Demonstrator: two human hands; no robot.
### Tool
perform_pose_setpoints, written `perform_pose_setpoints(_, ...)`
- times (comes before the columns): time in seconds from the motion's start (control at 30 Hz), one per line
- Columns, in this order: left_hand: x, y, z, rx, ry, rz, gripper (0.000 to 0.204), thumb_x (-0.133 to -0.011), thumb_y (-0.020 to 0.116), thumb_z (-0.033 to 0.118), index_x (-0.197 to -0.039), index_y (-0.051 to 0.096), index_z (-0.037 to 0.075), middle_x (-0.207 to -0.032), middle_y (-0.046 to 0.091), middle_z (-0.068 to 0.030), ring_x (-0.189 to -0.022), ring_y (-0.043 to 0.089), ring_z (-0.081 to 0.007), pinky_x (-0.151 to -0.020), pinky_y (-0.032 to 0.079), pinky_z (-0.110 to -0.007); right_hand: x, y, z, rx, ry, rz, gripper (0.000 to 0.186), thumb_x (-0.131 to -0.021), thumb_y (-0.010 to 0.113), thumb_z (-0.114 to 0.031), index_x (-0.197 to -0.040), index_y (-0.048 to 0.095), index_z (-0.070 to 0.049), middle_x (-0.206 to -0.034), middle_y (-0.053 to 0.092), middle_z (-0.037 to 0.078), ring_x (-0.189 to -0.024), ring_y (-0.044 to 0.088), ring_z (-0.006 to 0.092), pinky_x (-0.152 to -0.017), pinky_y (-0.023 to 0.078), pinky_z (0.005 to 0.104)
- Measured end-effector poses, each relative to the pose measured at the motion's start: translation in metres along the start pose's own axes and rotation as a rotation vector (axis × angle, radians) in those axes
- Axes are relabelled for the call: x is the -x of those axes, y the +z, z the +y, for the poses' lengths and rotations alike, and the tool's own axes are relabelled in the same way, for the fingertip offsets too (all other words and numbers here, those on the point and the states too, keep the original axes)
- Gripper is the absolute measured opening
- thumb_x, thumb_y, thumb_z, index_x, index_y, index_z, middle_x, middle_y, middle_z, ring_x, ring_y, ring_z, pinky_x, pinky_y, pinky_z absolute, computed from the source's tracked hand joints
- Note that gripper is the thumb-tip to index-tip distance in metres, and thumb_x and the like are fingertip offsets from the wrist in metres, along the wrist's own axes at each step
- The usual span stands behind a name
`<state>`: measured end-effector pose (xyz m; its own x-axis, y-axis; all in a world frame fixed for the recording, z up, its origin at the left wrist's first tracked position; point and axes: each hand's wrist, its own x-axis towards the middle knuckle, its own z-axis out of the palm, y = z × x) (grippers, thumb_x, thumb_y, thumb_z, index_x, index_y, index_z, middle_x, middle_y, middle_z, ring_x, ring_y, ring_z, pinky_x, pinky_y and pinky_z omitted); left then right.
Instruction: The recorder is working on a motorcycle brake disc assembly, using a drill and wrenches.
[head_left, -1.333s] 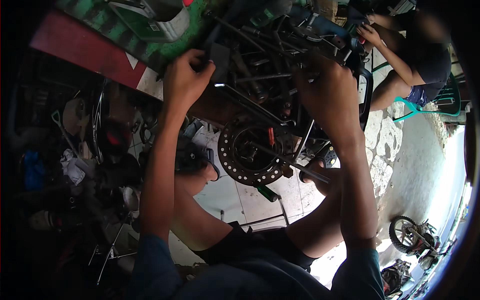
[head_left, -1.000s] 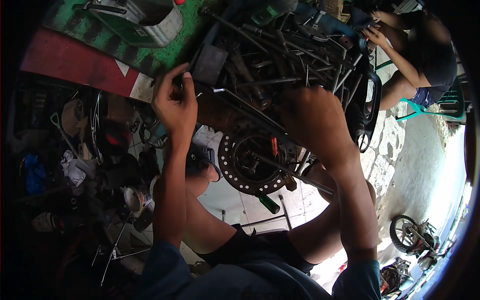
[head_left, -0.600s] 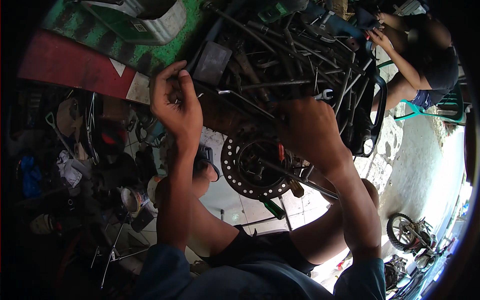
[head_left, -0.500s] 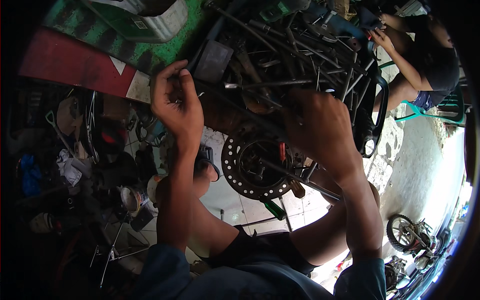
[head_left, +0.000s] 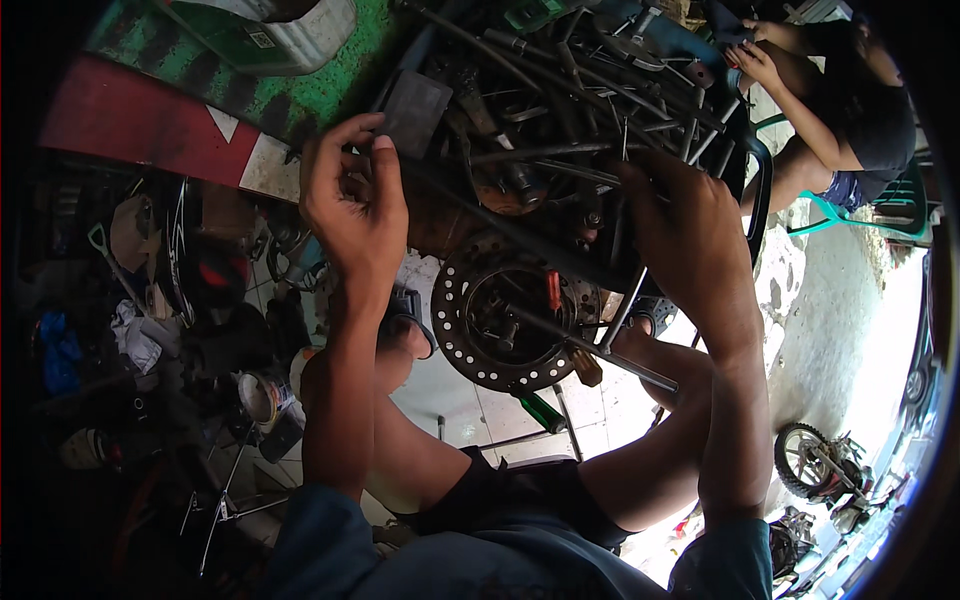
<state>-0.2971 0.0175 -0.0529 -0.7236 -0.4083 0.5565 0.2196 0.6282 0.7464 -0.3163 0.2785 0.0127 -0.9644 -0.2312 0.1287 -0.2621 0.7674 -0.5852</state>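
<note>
I sit over a dark crate [head_left: 745,150] full of metal rods, bolts and scrap parts. My left hand [head_left: 350,205] is raised at the crate's left side, thumb and fingers pinched together beside a flat dark grey pad [head_left: 412,112]; what they hold is too small to tell. My right hand [head_left: 690,240] reaches into the crate's right side, fingers curled around a thin metal rod [head_left: 625,300] that slants down. Below the crate, between my knees, lies a round perforated brake disc [head_left: 505,320] with a long bar across it.
A red, white and green painted board [head_left: 180,120] lies at upper left with a grey can on it. Helmets, cans and tools crowd the dark left side. Another person [head_left: 850,110] sits at upper right by a green chair. A small wheel [head_left: 810,460] lies at lower right.
My left hand slid down from the crate's top to its left side and pinched its fingers. My right hand moved right and lower into the crate.
</note>
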Motion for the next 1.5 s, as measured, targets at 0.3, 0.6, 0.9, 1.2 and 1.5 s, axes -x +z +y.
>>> perform_pose_setpoints(0.3,-0.006,0.000,0.004,0.164,-0.094,0.044,0.019,-0.092,0.065,0.007,-0.110,0.066,0.003,-0.090,0.059,0.0006,-0.071,0.051,-0.0038,-0.060,0.040,-0.020,0.043,-0.023,-0.065,0.058,0.010,-0.135,0.016,-0.086,0.070,-0.017,-0.096,0.065,-0.006,-0.067,0.068,0.012,-0.058,0.067,0.0334,-0.051,0.051,0.0394)
perform_pose_setpoints(0.6,-0.009,-0.007,-0.004,0.286,-0.157,0.136,0.023,-0.089,0.065,0.006,-0.112,0.064,0.002,-0.075,0.054,0.0050,-0.059,0.040,-0.0010,-0.052,0.027,-0.019,0.060,-0.059,-0.098,-0.168,-0.078,-0.406,0.023,-0.078,0.079,-0.021,-0.093,0.069,-0.008,-0.070,0.068,0.009,-0.050,0.066,0.0227,-0.051,0.053,0.0341)
perform_pose_setpoints(0.9,-0.011,-0.010,-0.008,0.298,-0.197,0.080,0.024,-0.089,0.065,0.008,-0.111,0.063,0.001,-0.081,0.058,0.0037,-0.061,0.040,-0.0015,-0.054,0.027,-0.018,0.057,-0.049,-0.083,-0.368,-0.173,-0.577,0.023,-0.081,0.077,-0.025,-0.091,0.067,-0.007,-0.062,0.062,0.010,-0.051,0.063,0.0208,-0.046,0.051,0.0339)
perform_pose_setpoints(1.2,-0.011,-0.003,-0.003,0.247,-0.176,0.123,0.023,-0.088,0.066,0.008,-0.110,0.065,0.002,-0.083,0.059,0.0034,-0.061,0.043,-0.0010,-0.053,0.029,-0.017,0.063,-0.040,-0.084,-0.462,-0.130,-0.522,0.026,-0.082,0.077,-0.021,-0.096,0.066,-0.002,-0.072,0.066,0.011,-0.059,0.066,0.0182,-0.055,0.052,0.0311)
perform_pose_setpoints(1.5,-0.013,-0.012,0.000,0.280,-0.137,0.101,0.022,-0.088,0.066,0.006,-0.109,0.066,-0.001,-0.083,0.059,0.0017,-0.059,0.041,-0.0020,-0.051,0.028,-0.019,0.061,-0.045,-0.070,-0.553,0.203,-0.230,0.029,-0.083,0.077,-0.017,-0.102,0.065,0.002,-0.083,0.071,0.012,-0.067,0.069,0.0156,-0.064,0.054,0.0283)
